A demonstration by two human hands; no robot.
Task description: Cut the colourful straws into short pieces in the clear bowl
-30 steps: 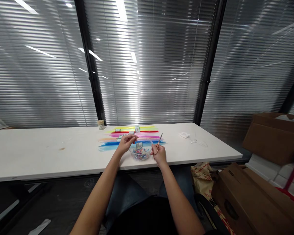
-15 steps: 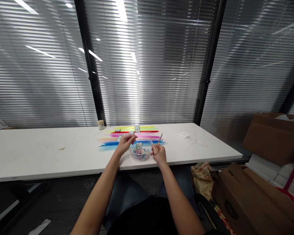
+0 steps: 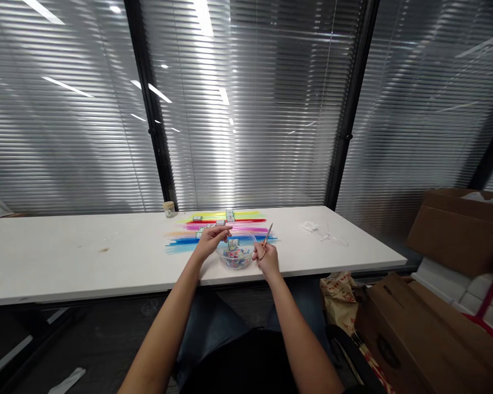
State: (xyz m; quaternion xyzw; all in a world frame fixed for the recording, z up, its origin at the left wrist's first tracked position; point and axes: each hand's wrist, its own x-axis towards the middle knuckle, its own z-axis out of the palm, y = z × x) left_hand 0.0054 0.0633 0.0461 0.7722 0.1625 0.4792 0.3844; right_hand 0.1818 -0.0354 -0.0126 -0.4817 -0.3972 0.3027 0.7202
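Observation:
A clear round bowl (image 3: 235,265) holding many small coloured pieces stands near the table's front edge. My right hand (image 3: 268,262) is at the bowl's right side, closed around a pair of scissors (image 3: 267,236) with copper-coloured handles and blades pointing up. Over the bowl's left rim hangs my left hand (image 3: 211,241), its fingertips close together; anything between them is too small to make out. Behind the bowl, bundles of thin coloured strips lie in rows: yellow strips (image 3: 246,214), red strips (image 3: 250,220), pink strips (image 3: 258,230) and blue strips (image 3: 181,240), several with printed labels (image 3: 230,215).
On the white table (image 3: 127,262), a small lidded jar (image 3: 168,209) stands at the back left. Crumpled clear wrapping (image 3: 310,226) and a thin loop (image 3: 334,239) lie to the right. Cardboard boxes (image 3: 431,328) and a paper bag (image 3: 340,301) sit beside the table.
The fingers of my left hand have straightened a little and shifted slightly right over the bowl. My right hand and the scissors look unmoved.

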